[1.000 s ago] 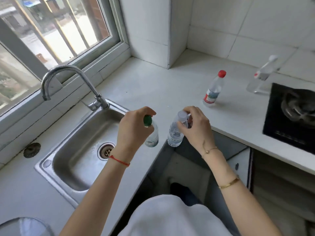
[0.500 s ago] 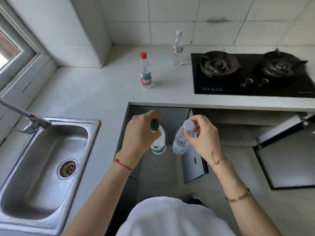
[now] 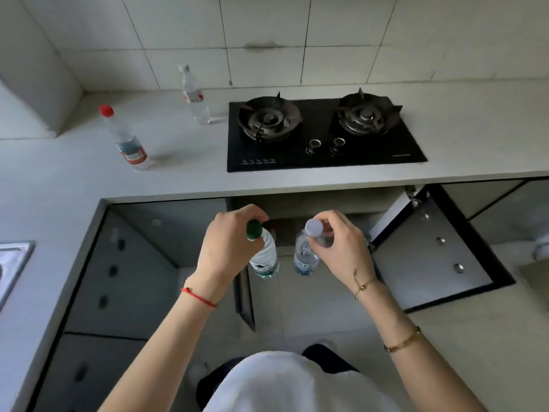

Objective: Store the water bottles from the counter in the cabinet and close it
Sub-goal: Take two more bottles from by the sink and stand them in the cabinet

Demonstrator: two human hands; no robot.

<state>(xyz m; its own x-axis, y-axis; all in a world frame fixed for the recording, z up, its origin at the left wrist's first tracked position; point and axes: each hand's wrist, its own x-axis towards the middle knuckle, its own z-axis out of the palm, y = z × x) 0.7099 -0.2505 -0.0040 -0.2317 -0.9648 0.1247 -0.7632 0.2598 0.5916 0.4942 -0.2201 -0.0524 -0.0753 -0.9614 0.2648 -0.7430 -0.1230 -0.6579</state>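
Note:
My left hand (image 3: 228,248) grips a green-capped water bottle (image 3: 264,260) by its neck. My right hand (image 3: 341,251) holds a white-capped water bottle (image 3: 304,257) by its cap. Both bottles hang upright in front of the open cabinet (image 3: 320,209) under the stove. Its right door (image 3: 430,248) swings wide open; the left door (image 3: 243,298) shows edge-on below my left hand. On the counter (image 3: 184,176) stand a red-capped bottle (image 3: 127,141) and, further back, a white-capped bottle (image 3: 194,96).
A black two-burner gas stove (image 3: 323,132) is set into the counter above the cabinet. A steel sink corner (image 3: 15,260) shows at the left edge. Closed cabinet fronts (image 3: 118,281) run along the left. Tiled wall behind.
The view has swung right from the sink to the stove. Both hands carried their bottles off the counter and now hold them lower, in front of the open cabinet.

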